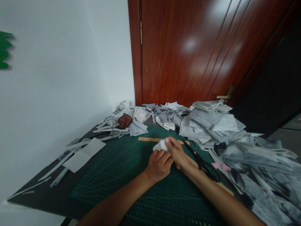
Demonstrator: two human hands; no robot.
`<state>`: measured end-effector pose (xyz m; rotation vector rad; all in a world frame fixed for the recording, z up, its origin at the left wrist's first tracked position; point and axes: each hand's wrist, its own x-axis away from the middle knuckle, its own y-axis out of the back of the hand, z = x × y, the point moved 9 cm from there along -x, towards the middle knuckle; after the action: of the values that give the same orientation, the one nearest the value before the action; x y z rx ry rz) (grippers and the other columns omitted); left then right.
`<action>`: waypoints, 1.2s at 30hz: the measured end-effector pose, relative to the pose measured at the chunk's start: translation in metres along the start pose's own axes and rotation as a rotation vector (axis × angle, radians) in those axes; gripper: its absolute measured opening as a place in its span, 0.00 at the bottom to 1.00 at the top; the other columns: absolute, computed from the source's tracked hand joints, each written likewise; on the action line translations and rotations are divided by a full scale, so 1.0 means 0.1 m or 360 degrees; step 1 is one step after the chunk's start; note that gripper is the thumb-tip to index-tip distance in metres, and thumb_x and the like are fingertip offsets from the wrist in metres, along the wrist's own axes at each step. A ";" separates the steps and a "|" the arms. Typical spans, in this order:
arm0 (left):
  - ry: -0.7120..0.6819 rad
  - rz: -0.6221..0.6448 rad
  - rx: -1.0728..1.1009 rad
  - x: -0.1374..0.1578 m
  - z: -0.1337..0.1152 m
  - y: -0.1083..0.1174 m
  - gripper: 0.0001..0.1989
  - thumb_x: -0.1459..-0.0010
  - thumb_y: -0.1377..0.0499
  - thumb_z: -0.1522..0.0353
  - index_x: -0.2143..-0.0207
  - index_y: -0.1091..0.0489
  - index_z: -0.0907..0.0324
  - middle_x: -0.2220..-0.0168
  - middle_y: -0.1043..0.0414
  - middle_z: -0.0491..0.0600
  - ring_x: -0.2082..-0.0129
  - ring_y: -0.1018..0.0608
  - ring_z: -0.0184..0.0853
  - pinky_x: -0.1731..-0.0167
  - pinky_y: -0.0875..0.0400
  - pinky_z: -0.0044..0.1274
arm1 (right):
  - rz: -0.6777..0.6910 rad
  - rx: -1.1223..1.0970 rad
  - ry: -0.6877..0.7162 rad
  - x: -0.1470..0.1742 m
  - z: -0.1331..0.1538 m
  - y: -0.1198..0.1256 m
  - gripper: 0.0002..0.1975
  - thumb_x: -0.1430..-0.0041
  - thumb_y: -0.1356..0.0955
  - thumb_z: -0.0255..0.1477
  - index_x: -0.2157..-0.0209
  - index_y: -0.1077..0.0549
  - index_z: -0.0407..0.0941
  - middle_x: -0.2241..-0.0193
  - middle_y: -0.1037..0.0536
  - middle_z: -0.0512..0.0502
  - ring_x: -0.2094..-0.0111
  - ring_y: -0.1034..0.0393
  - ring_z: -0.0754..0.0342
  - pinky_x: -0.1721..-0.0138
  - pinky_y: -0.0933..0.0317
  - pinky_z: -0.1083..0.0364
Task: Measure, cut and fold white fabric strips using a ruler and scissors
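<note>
A small white piece of fabric [161, 145] is gripped between my two hands, above the green cutting mat [117, 166]. My left hand [160, 164] has its fingers curled around the lower edge of the piece. With thumb and fingers pinched, my right hand [177, 152] holds its right side. Part of the fabric is hidden behind the fingers. Just beyond my hands lies a wooden ruler [148, 139], flat on the mat. Black scissors [199, 160] rest to the right of my right hand, partly over a tan strip.
Grey and white fabric is heaped high on the right [211, 122]. Scraps line the back, with a brown piece [124, 121] among them. A folded pale sheet [84, 154] lies at the left. Pink pieces [225, 167] sit beside the scissors. A wooden door [178, 56] stands behind the table.
</note>
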<state>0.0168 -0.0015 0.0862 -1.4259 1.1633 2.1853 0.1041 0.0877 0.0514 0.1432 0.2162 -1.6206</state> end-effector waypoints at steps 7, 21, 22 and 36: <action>-0.0030 0.0165 0.0378 -0.01 0.09 -0.08 0.13 0.29 0.44 0.63 0.61 0.24 0.60 0.64 0.21 0.51 0.63 0.22 0.39 0.63 0.30 0.30 | 0.0027 0.0271 0.0279 -0.11 0.22 0.12 0.14 0.33 0.34 0.43 0.65 0.28 0.47 0.72 0.29 0.52 0.69 0.34 0.51 0.68 0.39 0.55; 0.1686 0.0827 0.2470 0.42 0.56 -0.88 0.39 0.65 0.20 0.55 0.52 0.24 0.63 0.54 0.21 0.56 0.52 0.20 0.48 0.48 0.28 0.37 | 0.0909 0.1380 0.0950 0.27 0.89 -0.12 0.13 0.24 0.39 0.30 0.51 0.24 0.46 0.57 0.23 0.41 0.54 0.26 0.48 0.50 0.33 0.50; 0.1749 0.0956 0.2557 0.48 0.49 -0.93 0.35 0.64 0.21 0.54 0.56 0.22 0.64 0.58 0.20 0.55 0.56 0.19 0.46 0.52 0.26 0.36 | 0.0862 0.1439 0.0941 0.21 0.85 -0.07 0.13 0.24 0.40 0.30 0.52 0.24 0.45 0.59 0.24 0.41 0.57 0.26 0.48 0.53 0.33 0.51; 0.2098 0.0819 0.2625 0.56 0.54 -0.96 0.46 0.69 0.18 0.62 0.45 0.29 0.59 0.54 0.21 0.57 0.60 0.18 0.45 0.67 0.20 0.33 | 0.0090 0.1417 0.0492 -0.26 0.56 0.52 0.12 0.29 0.39 0.35 0.58 0.27 0.47 0.76 0.27 0.50 0.73 0.30 0.48 0.69 0.44 0.54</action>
<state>0.0150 0.0900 0.0033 -1.4143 2.7126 -0.4768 0.1596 0.0977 0.1091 1.0718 -0.2893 -1.5314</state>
